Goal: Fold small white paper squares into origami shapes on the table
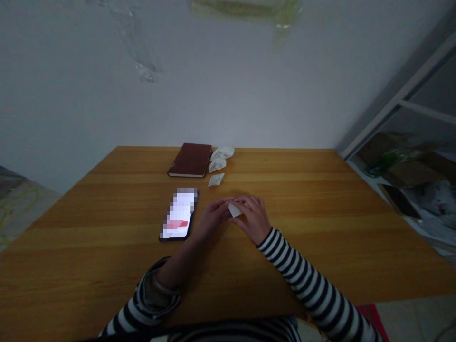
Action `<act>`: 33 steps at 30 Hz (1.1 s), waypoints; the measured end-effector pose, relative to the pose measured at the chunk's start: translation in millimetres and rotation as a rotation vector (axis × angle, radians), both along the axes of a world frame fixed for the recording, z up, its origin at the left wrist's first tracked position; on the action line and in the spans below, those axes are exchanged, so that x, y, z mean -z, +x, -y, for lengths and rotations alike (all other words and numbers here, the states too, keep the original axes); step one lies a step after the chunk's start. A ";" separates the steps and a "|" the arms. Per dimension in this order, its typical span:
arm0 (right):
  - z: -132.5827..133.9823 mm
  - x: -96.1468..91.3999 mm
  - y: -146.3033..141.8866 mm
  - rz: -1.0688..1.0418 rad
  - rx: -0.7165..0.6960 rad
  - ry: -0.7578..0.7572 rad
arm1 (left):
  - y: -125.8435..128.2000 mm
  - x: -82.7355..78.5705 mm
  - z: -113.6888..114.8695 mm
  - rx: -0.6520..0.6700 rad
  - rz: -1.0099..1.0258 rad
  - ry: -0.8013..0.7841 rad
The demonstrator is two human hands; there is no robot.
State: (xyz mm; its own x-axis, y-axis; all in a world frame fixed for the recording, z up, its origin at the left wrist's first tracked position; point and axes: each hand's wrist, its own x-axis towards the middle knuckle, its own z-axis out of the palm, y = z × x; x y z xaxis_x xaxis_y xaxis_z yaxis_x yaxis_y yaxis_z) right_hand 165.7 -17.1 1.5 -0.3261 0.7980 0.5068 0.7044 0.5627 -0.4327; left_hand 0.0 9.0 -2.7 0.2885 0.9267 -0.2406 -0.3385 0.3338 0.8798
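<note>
White is the small paper [234,209] that my left hand [214,214] and right hand [255,219] are gripping together.

Single head-worn view, looking forward and down, close above the wooden table [313,199], wall [242,95] ahead

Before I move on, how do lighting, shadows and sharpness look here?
Head view: dim overall, the phone screen brightest and pixelated; head view: shadow darkens the near middle of the table; head view: white paper between left hand and right hand looks soft; head view: shelving at right murky, perhaps stretched by a wide lens.
</note>
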 end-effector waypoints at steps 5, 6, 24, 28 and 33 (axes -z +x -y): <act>-5.9 6.2 3.6 -0.108 -0.064 -0.021 | -1.2 3.4 -1.3 -0.006 -0.002 0.023; -7.2 7.5 4.6 -0.126 -0.091 -0.030 | -2.1 3.7 -1.7 -0.008 -0.020 0.037; -7.9 4.3 5.3 -0.487 -0.059 -0.037 | -5.4 -5.3 0.5 0.041 -0.254 0.271; -6.7 2.7 4.4 -0.518 -0.013 -0.039 | -3.5 -8.0 3.0 0.021 -0.317 0.360; -5.0 0.0 3.3 -0.563 0.027 -0.057 | -3.0 -14.6 6.1 0.053 -0.380 0.475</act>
State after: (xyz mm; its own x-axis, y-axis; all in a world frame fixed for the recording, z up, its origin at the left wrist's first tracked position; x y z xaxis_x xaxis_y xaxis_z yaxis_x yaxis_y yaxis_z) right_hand 169.0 -12.1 1.6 0.0033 0.8336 0.5524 0.3698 0.5123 -0.7751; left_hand -2.9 2.9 11.8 0.3119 0.9448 0.1006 0.0347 -0.1172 0.9925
